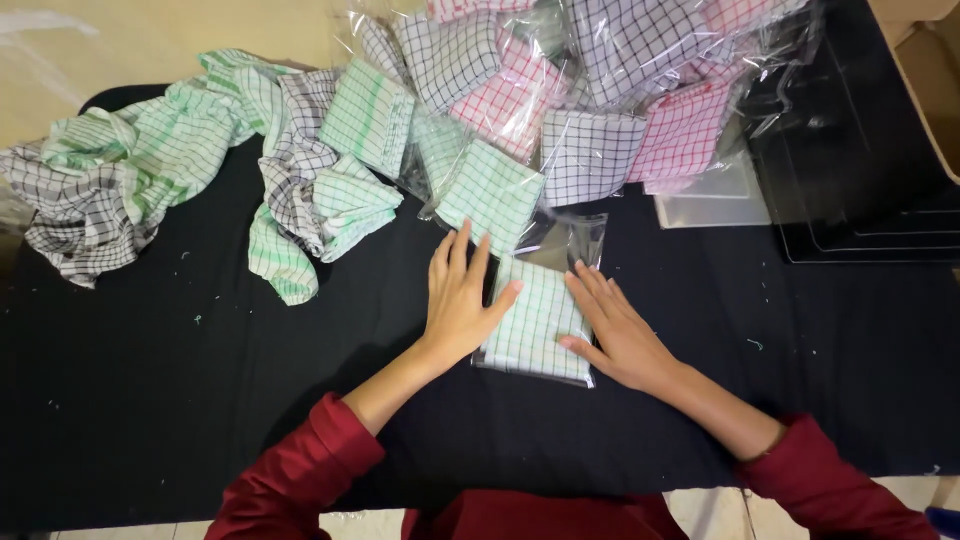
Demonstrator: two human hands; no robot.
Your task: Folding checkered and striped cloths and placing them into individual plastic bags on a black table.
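Observation:
A folded green-checked cloth in a clear plastic bag (pixel 537 320) lies flat on the black table (pixel 200 400) in front of me. My left hand (pixel 460 295) rests palm down on the bag's left edge, fingers spread. My right hand (pixel 615 330) presses flat on its right side. The bag's open flap (pixel 570 240) sticks out toward the far side. Neither hand grips anything.
A pile of bagged checked cloths (pixel 560 100) in green, pink and black sits at the back. Loose unfolded cloths (pixel 180 160) spread over the back left. Empty clear bags (pixel 715 200) and a black tray stack (pixel 860 180) lie at the right.

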